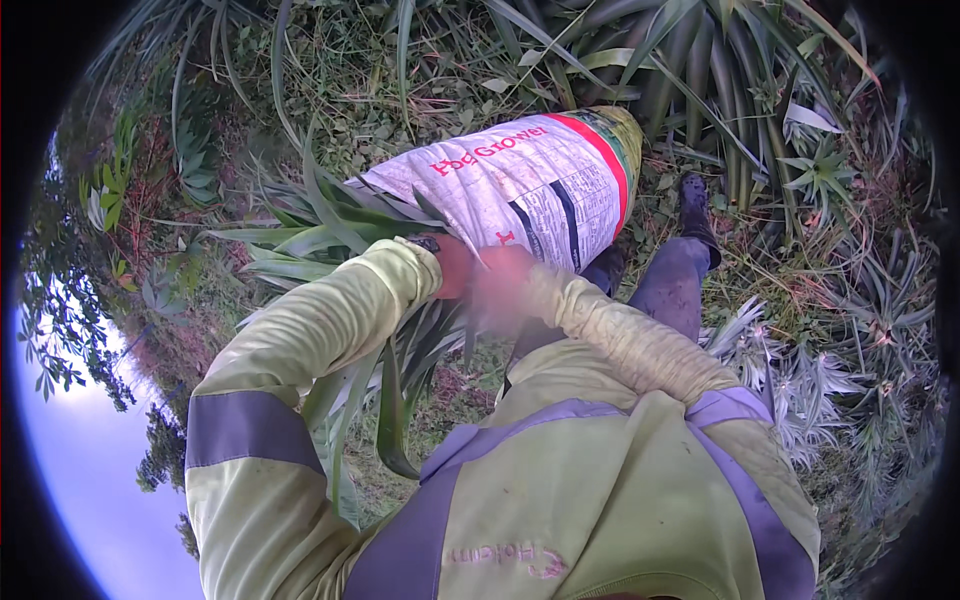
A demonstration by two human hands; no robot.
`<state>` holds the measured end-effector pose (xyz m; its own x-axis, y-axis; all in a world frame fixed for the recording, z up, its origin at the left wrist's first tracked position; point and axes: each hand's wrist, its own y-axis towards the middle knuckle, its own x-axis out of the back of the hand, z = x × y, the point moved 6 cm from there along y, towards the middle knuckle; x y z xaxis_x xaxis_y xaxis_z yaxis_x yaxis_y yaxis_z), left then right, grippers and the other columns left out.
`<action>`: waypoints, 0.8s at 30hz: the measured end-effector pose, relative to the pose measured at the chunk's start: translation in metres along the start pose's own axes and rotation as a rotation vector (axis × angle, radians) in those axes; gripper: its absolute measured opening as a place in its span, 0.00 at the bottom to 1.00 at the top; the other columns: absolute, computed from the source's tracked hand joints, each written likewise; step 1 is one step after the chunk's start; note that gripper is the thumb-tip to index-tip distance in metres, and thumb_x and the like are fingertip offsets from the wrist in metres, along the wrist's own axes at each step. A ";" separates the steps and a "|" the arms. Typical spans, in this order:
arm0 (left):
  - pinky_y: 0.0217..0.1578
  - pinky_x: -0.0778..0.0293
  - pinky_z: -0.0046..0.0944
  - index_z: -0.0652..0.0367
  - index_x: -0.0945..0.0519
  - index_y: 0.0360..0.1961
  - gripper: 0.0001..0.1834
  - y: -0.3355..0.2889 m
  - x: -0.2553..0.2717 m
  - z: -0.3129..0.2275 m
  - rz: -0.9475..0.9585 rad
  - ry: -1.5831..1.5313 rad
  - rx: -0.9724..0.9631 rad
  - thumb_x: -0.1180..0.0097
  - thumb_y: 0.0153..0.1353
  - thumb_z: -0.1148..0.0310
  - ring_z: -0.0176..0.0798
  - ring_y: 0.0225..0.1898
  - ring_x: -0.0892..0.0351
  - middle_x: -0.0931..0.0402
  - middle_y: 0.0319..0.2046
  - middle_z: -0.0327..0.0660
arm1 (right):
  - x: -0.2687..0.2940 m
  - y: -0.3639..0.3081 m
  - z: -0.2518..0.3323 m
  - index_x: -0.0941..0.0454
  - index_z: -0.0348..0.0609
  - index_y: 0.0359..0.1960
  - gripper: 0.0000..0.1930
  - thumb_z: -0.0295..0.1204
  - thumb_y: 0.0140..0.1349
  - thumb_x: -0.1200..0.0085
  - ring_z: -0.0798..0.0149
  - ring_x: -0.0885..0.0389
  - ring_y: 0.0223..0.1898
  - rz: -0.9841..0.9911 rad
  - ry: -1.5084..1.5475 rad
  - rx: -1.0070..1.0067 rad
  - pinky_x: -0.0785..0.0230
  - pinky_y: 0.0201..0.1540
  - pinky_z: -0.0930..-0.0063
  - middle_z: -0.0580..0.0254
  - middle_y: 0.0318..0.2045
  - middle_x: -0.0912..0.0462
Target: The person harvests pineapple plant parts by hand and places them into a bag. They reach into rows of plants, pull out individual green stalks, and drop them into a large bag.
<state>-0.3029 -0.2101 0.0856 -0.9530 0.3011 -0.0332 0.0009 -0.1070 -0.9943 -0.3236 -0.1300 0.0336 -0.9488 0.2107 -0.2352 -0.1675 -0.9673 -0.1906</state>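
White woven plastic makes up the large sack (520, 185) in the upper middle of the frame; it carries red lettering, a red band near its far end, dark stripes and a block of fine print. The sack lies tilted, its open mouth toward the left, where long green spiky leaves (320, 225) stick out of it. Its far end, upper right, is greenish and rests among grass and plants.

The person's left hand (452, 265), coming out of a yellow-green long sleeve (330, 310) with a dark watch at the wrist, is at the sack's lower edge; how far it is closed cannot be told. The right hand (500, 285) is just beside it and blurred, so its grip cannot be told either. Both touch or nearly touch the sack's underside at frame centre.
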 end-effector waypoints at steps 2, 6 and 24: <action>0.42 0.26 0.54 0.51 0.18 0.40 0.19 0.012 0.002 -0.004 -0.002 -0.176 -0.183 0.45 0.48 0.55 0.47 0.34 0.18 0.19 0.32 0.45 | -0.001 -0.006 0.002 0.26 0.38 0.32 0.11 0.32 0.52 0.49 0.38 0.24 0.36 -0.032 -0.028 0.079 0.32 0.43 0.51 0.41 0.31 0.22; 0.44 0.28 0.52 0.52 0.20 0.43 0.23 0.026 -0.036 -0.001 -0.008 -0.342 -0.182 0.44 0.46 0.54 0.47 0.38 0.20 0.21 0.37 0.47 | 0.020 -0.018 0.039 0.24 0.42 0.41 0.13 0.32 0.56 0.49 0.54 0.19 0.27 -0.087 0.173 0.014 0.26 0.33 0.64 0.52 0.29 0.19; 0.56 0.36 0.47 0.54 0.31 0.58 0.42 -0.001 -0.029 0.017 -0.225 -0.589 0.011 0.38 0.38 0.51 0.47 0.54 0.30 0.34 0.57 0.52 | 0.001 0.008 0.010 0.29 0.39 0.26 0.12 0.36 0.54 0.46 0.46 0.23 0.29 -0.040 0.124 0.124 0.33 0.33 0.57 0.47 0.24 0.24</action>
<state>-0.2802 -0.2344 0.0891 -0.9364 -0.2543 0.2417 -0.2195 -0.1125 -0.9691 -0.3287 -0.1385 0.0414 -0.9019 0.2575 -0.3469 -0.2432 -0.9662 -0.0851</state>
